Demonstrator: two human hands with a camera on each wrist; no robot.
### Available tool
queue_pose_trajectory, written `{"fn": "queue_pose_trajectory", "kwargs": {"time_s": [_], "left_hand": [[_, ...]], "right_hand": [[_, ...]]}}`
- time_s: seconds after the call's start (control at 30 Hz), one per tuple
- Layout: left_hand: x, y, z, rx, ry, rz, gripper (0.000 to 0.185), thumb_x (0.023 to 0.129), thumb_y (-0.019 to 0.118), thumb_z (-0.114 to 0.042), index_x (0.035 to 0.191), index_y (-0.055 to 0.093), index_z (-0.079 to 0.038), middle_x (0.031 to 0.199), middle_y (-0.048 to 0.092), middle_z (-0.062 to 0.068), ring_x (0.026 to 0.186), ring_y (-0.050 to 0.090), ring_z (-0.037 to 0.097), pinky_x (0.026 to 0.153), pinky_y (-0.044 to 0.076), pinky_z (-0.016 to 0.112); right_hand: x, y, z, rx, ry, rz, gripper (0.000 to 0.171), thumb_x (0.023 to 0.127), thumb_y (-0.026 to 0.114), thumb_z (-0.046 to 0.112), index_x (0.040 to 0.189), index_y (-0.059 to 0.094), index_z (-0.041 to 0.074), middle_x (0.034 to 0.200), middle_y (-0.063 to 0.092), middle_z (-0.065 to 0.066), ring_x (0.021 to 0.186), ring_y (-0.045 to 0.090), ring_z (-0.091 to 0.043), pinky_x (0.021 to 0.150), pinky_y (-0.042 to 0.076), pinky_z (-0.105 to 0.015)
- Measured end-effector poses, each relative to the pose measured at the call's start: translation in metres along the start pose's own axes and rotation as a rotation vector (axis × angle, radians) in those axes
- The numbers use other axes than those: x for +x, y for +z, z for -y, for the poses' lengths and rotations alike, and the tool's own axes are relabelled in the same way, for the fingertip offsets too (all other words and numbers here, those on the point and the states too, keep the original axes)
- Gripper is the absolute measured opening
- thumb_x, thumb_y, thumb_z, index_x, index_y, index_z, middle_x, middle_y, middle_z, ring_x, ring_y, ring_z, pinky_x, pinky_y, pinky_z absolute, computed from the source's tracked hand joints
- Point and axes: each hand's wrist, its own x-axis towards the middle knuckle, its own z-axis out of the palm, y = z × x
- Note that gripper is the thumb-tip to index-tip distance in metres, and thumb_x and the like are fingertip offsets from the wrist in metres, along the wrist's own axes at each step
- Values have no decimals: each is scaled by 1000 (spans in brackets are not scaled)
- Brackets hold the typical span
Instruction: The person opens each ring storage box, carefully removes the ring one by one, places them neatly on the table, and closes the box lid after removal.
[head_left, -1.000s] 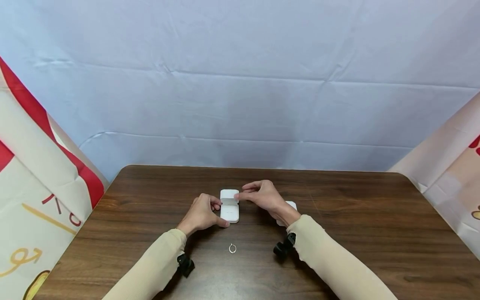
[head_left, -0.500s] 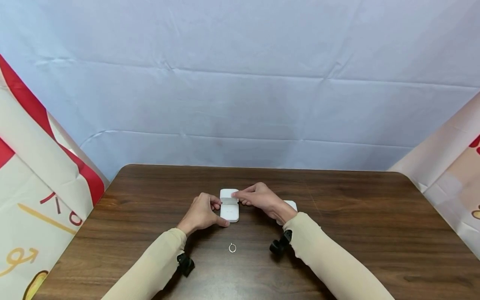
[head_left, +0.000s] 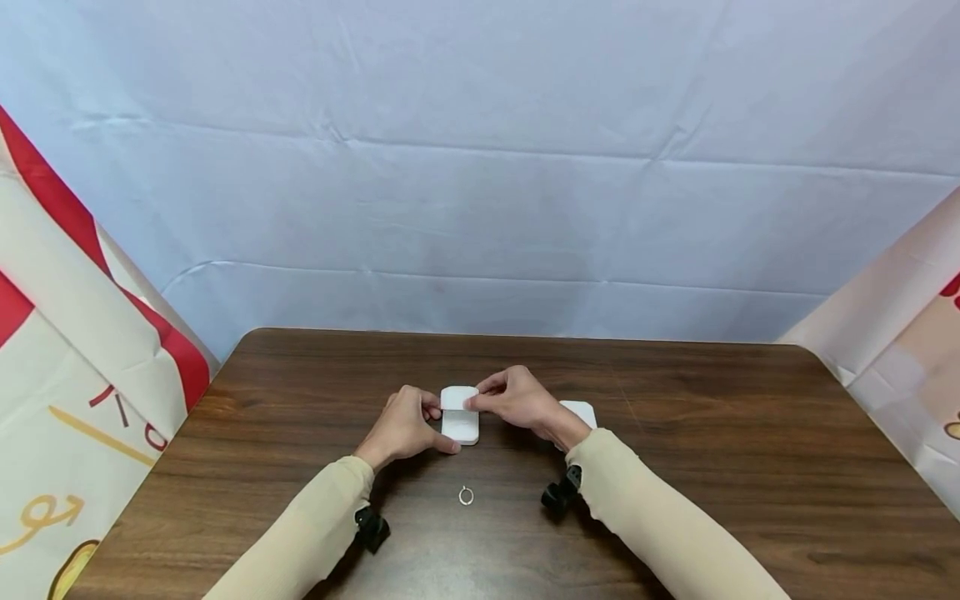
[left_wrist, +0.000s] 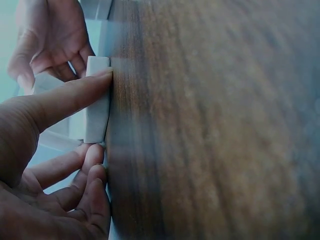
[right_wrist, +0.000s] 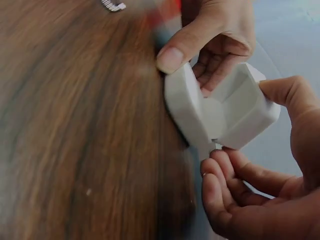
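Observation:
A small white hinged box (head_left: pixel 461 425) sits mid-table, its lid tipped down over the base but not shut. My left hand (head_left: pixel 435 427) grips the base, thumb along the near side and fingers on the far side. In the left wrist view that thumb presses the base (left_wrist: pixel 97 110). My right hand (head_left: pixel 480 398) pinches the lid; in the right wrist view the lid (right_wrist: pixel 245 107) stands at an angle to the base (right_wrist: pixel 185 107), with the white inside showing. A thin silver ring (head_left: pixel 466 496) lies loose on the table nearer me, between my forearms.
A second small white box (head_left: pixel 583 412) lies just behind my right wrist. The dark wooden table (head_left: pixel 712 467) is backed by a pale blue cloth (head_left: pixel 480 167), with printed cloth panels at both sides. Black camera mounts sit on both wrists.
My right hand has swung the lid from upright down toward the base. The left hand, the ring and the second box have stayed put.

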Motion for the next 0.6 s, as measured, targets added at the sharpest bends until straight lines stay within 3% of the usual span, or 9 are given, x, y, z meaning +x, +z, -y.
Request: {"fn": "queue_pose_trajectory", "kwargs": {"time_s": [0.17,0.4,0.6], "left_hand": [[0,1,-1,8,10,4,38,57,101,-14,82,73,-8,76,64,0,69,51,13,66,43,30],[1,2,-1,0,24,23,39,59,99,-13,91,77,-8,76,69,-5,71,58,11,70,49,31],[0,2,-1,19,47,41,39,61,98,-14,92,76,-6,78,69,-3,72,57,11,70,49,31]], "right_hand": [[-4,-1,-1,-79,-115,0,38,81,86,18,110,72,-3,92,71,-5,81,64,-15,72,52,-29],[-7,1,-5,-268,-276,-33,40,71,92,17,103,73,1,91,71,-4,84,66,-17,76,54,-28],[-13,3,-5,-366,-352,-60,43,68,93,16,103,72,1,93,70,-4,86,65,-19,75,53,-26]]}}
